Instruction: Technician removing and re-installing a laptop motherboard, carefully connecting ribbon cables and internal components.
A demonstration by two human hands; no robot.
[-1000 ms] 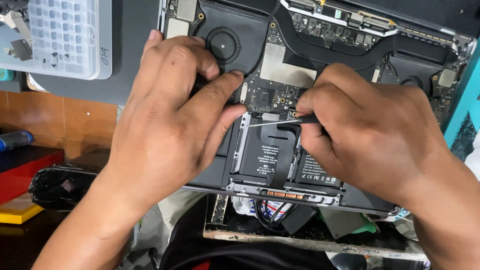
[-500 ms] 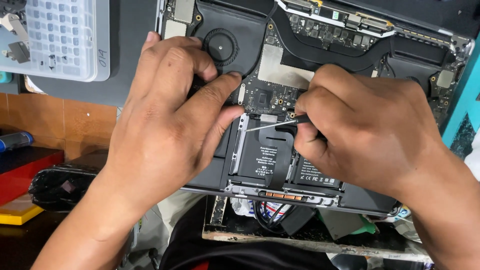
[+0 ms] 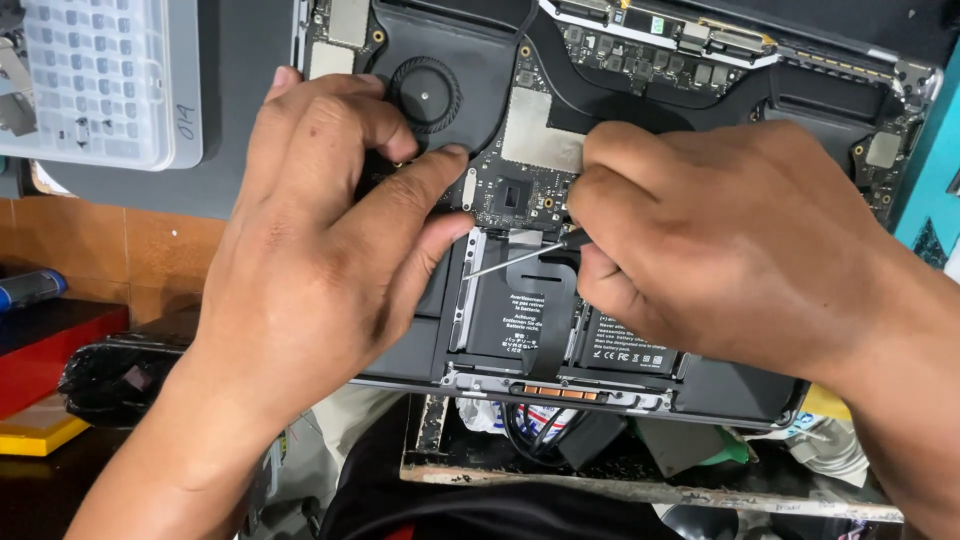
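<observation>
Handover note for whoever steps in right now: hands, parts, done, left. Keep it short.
Left hand: flat on the opened laptop, thumb pressed beside the circuit board, below the round fan. It holds no tool.
Right hand: grips a thin screwdriver, tip at the metal bracket on the left edge of the black battery.
Parts: laptop lies bottom up on the bench, cover off, board, fan and battery exposed. White compartment tray sits at top left.
Done: bottom cover is off.
Left: battery and board are in place; whether the screw at the tip is loose cannot be told.
</observation>
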